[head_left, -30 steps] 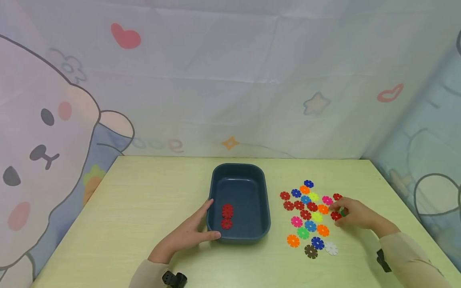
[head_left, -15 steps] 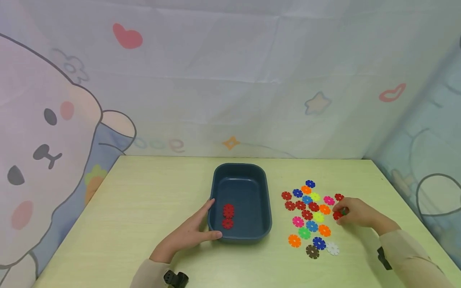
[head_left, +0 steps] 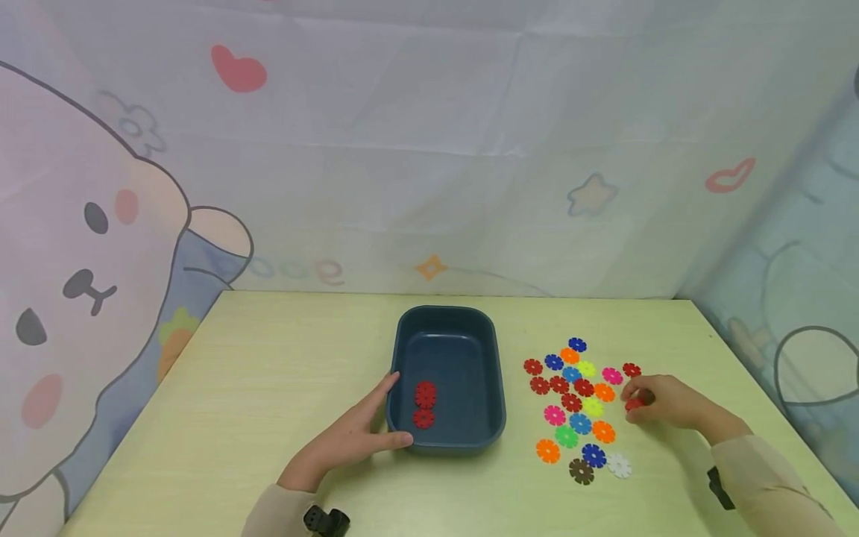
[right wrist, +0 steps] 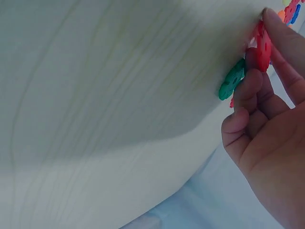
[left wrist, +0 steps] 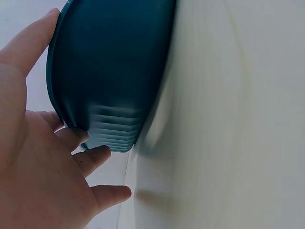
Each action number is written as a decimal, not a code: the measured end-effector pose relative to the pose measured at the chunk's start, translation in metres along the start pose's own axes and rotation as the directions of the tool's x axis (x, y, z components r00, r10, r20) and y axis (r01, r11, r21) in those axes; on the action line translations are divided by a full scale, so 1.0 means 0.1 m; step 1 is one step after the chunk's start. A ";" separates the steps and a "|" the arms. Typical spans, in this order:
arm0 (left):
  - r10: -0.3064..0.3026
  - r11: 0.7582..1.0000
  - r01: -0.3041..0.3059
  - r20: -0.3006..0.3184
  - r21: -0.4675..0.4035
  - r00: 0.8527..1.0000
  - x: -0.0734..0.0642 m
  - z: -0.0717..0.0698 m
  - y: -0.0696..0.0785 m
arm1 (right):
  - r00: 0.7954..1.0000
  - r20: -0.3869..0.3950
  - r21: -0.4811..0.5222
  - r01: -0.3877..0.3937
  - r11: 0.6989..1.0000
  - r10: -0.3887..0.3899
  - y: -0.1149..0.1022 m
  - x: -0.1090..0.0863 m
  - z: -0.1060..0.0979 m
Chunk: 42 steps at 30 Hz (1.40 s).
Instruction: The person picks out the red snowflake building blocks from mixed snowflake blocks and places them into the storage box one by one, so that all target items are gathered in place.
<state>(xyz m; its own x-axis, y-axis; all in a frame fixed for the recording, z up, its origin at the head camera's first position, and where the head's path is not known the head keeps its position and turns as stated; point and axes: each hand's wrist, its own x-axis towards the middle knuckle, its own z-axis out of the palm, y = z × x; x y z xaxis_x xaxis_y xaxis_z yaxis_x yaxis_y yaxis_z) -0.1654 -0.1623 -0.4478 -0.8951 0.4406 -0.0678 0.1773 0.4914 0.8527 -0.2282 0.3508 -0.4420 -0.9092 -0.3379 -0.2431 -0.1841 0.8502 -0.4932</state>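
In the head view, my right hand (head_left: 671,403) is at the right side of a spread of flower-shaped discs. It pinches a red disc (right wrist: 263,47), tilted up on edge between thumb and fingers in the right wrist view. A green disc (right wrist: 232,79) shows beside the curled fingers there; the hand hides it in the head view. My left hand (head_left: 349,432) rests on the near left corner of a dark blue tub (head_left: 498,373), its fingers spread along the outer wall. Inside the tub lie a few red discs (head_left: 424,419) near its front left.
Several loose discs lie on the table (head_left: 302,350) between tub and right hand. Among them are a brown disc (head_left: 581,471), a white disc (head_left: 619,465) and a red disc (head_left: 631,369) just beyond the right hand. A printed cloth (head_left: 416,149) hangs behind the table.
My right hand has closed on the red disc and tilted it up from the table. The green disc has gone out of sight in the head view. My left hand has stayed on the tub.
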 end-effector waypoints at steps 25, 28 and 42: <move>0.003 1.000 -0.003 0.000 0.000 1.000 0.00 0.01 0.01 | 0.987 0.060 0.125 0.139 0.982 -0.147 0.11 -0.09 -0.01; 0.002 1.000 -0.002 0.000 -0.003 1.000 0.00 0.01 0.01 | 0.989 0.063 0.128 0.129 0.983 -0.137 0.11 -0.09 -0.01; 0.004 1.000 -0.004 0.002 -0.006 1.000 0.00 0.01 0.01 | 0.993 0.068 0.098 0.088 0.991 -0.095 0.10 -0.11 -0.02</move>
<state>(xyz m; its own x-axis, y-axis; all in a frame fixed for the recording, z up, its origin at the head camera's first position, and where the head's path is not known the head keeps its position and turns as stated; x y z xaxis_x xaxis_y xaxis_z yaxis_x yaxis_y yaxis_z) -0.1646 -0.1616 -0.4474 -0.8936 0.4441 -0.0657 0.1780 0.4849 0.8562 -0.2209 0.3637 -0.4426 -0.8602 -0.4438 -0.2512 -0.2263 0.7736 -0.5919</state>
